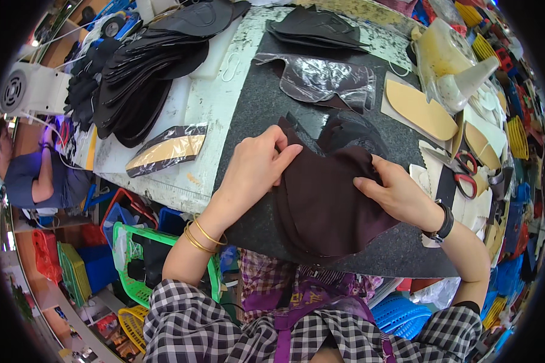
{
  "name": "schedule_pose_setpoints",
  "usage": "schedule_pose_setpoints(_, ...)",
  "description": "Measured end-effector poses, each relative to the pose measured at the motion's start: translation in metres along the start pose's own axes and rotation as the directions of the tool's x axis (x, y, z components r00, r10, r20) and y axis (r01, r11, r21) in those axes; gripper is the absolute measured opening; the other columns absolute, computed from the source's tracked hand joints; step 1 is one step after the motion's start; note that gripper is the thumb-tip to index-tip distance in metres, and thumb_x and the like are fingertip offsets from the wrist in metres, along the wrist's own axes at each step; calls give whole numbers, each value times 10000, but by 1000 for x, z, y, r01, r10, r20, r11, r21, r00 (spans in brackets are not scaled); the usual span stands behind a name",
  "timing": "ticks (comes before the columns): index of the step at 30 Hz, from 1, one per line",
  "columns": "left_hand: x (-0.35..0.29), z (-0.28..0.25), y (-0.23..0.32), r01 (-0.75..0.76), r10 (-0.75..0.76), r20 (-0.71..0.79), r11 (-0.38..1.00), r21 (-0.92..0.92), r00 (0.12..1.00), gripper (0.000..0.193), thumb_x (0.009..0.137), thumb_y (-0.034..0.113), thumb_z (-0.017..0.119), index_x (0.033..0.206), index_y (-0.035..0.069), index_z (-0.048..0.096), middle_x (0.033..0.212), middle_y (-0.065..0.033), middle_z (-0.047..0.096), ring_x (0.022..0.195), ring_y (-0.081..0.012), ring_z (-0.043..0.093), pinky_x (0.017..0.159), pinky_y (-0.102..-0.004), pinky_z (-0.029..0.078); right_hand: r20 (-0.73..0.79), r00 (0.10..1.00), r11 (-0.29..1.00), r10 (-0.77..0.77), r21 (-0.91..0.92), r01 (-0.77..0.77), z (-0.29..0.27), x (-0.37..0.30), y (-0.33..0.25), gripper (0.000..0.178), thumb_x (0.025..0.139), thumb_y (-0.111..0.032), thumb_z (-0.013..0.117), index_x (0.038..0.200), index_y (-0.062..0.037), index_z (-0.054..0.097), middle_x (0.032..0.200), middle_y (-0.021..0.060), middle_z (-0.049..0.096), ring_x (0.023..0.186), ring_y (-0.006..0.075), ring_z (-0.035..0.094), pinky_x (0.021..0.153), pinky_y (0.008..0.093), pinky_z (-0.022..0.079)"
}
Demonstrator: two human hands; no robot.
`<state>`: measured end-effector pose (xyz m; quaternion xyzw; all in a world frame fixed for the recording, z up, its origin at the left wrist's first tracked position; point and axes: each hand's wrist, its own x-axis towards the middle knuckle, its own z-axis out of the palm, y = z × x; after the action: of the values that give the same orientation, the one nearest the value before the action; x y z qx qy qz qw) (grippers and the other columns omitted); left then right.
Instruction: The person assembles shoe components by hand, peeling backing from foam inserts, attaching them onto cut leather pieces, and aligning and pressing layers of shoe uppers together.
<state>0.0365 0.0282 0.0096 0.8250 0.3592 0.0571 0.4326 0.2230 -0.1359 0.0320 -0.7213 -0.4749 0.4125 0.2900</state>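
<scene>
Here, from far left, we find another person [45,178] seated beyond the table, arms raised near a purple glow. Next, on the pale tabletop [200,103], lies a fanned stack of black pieces [139,85], and below it a curved strip [166,150], tan along its middle and dark at its edges. A green basket [140,293] stands lower down, beside the table.

Near the middle, over a dark mat [251,121], we come to the left hand [254,160], gold bangles at its wrist. Its thumb and forefinger pinch the upper left edge of a dark brown piece [336,209] of soft sheet material. That piece spreads between the two hands, most of it hanging below both grips toward the wearer, its rounded lower edge close to the mat's near side. Just behind it we see a folded black piece [351,130]; farther off, a shiny dark piece [330,78].

The right hand [399,190], with a black watch, grips the upper right edge, thumb laid on the near face and fingers behind. Farther right lie a tan panel [421,109] and red-and-black-handled scissors [463,172].
</scene>
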Motion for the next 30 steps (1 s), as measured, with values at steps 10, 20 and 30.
schedule_pose_setpoints(10,-97,79,38,-521,521,-174,852,48,836,883,593,483,854,1214,3,449,1116,-174,468,998,-324,483,859,-424,416,342,884,892,319,207,-402,-21,15,-1,411,910,-341,610,1021,50,548,734,96,597,712,149,593,593,312,475)
schedule_pose_setpoints(20,-108,104,41,-483,537,-260,840,246,802,256,698,5,711,917,38,581,953,-119,533,922,-324,513,804,-416,417,159,970,980,183,53,-194,-51,-34,19,254,816,-201,681,816,51,650,611,90,639,559,139,651,537,262,497)
schedule_pose_setpoints(30,-113,86,57,-480,484,-1,867,136,875,210,743,47,692,886,29,540,960,-142,527,938,-329,506,854,-422,395,191,976,946,108,282,-160,-52,-38,47,229,843,-179,647,873,48,636,649,105,657,541,123,644,521,241,496)
